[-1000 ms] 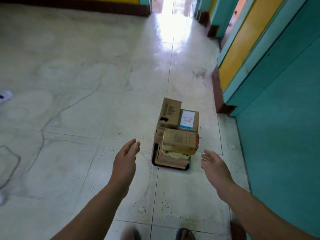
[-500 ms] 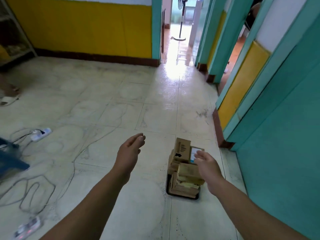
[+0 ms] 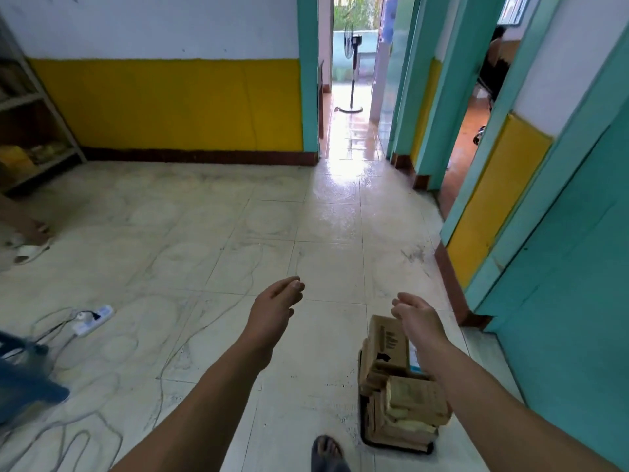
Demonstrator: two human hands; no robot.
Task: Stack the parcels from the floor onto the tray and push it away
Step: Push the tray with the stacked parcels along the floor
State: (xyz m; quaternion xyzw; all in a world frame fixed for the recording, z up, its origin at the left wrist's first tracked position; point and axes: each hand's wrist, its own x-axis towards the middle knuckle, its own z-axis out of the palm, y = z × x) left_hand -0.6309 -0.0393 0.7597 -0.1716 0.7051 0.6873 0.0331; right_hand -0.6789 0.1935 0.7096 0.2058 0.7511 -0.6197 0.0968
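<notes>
- left hand (image 3: 277, 311): fingers relaxed, holding nothing, raised over the pale tiled floor (image 3: 204, 250).
- right hand (image 3: 417, 321): fingers loosely extended, holding nothing.
- brown cardboard parcels (image 3: 398, 386): stacked on the shallow black tray (image 3: 429, 448), which sits on the floor under the right forearm.

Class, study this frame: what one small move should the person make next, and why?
Probably lower the left hand and right hand to the tray: both hang open in the air, touching nothing, while the parcels already sit stacked on it, so pushing seems due.
</notes>
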